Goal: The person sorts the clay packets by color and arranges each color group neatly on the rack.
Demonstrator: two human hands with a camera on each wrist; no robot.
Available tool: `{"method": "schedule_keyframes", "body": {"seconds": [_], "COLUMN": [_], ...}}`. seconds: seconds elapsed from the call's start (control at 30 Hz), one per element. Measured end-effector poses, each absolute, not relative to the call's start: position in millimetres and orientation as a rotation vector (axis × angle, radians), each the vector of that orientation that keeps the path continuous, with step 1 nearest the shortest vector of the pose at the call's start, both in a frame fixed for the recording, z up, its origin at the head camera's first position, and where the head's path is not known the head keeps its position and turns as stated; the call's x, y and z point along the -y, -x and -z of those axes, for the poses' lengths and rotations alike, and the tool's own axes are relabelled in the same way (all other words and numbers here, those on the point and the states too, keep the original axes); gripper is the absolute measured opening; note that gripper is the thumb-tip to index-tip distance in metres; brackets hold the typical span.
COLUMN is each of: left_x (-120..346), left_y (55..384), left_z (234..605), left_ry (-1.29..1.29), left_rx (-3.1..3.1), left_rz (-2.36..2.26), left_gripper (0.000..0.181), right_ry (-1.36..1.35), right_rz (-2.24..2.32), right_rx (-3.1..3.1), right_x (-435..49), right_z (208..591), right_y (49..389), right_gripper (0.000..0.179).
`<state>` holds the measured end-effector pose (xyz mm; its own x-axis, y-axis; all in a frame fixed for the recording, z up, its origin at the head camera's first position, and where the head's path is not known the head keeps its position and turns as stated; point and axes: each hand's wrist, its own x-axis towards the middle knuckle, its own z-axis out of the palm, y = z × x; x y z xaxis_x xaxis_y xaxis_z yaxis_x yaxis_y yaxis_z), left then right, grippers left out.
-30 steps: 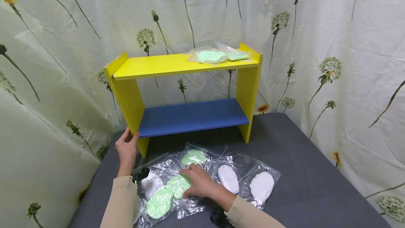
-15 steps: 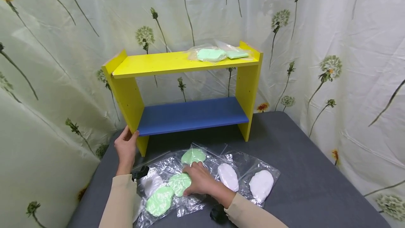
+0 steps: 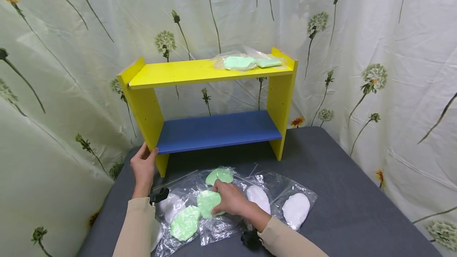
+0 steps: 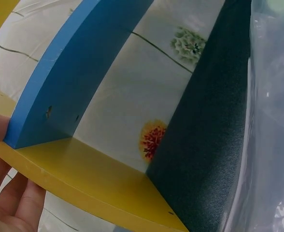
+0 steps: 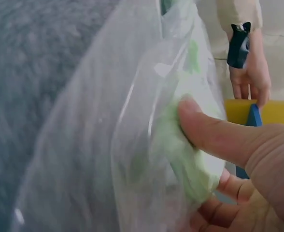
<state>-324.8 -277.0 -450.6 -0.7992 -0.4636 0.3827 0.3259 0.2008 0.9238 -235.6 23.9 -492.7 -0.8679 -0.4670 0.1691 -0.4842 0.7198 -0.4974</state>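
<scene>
Head view: rounded green lump [image 3: 208, 204]; bagged

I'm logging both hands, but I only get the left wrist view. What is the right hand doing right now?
Observer: The right hand pinches a bagged green piece between its thumb and fingers.
Operator: My view cuts off the top of the unit. Anything up there?
Observer: Yes, two bagged pale green pieces lie on the yellow top board, toward its right end in the head view.
Operator: And farthest to the right, lower down?
Observer: In the head view, the rightmost bagged piece is white and lies on the dark table.
</scene>
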Motion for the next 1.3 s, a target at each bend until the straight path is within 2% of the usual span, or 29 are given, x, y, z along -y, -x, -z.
{"method": "schedule_keyframes", "body": {"seconds": [0.23,0.47,0.97,1.2,1.3], "left_x": [277.3,277.9,278.3,279.1,279.1], "left_y": [325.4,326.3,326.0,325.5,326.4], "left_z": [451.2,452.7,453.2,453.2,452.7], "left_ry": [-0.136,-0.148,-0.114,-0.133,-0.129], "left_rx": [1.876,1.882,1.86,1.888,1.895], "left_rz": [1.662,1.661,1.637,1.626,1.624], "left_gripper": [0.047,0.047,0.047,0.047,0.047], "right_ry": [-0.843,-0.763,-0.881,-0.921,-0.983], "right_rz": [-0.971,-0.963,-1.107,-1.114,-1.129], "right_rx": [2.832,2.776,2.61,2.522,2.466], "right_x": [-37.9,-51.7,-66.2,-66.4,-67.8], "right_z": [479.0,456.2,413.6,384.5,367.5], "right_y": [242.9,247.1,251.5,252.4,255.0], "right_gripper": [0.04,0.034,0.036,0.052,0.049]}}
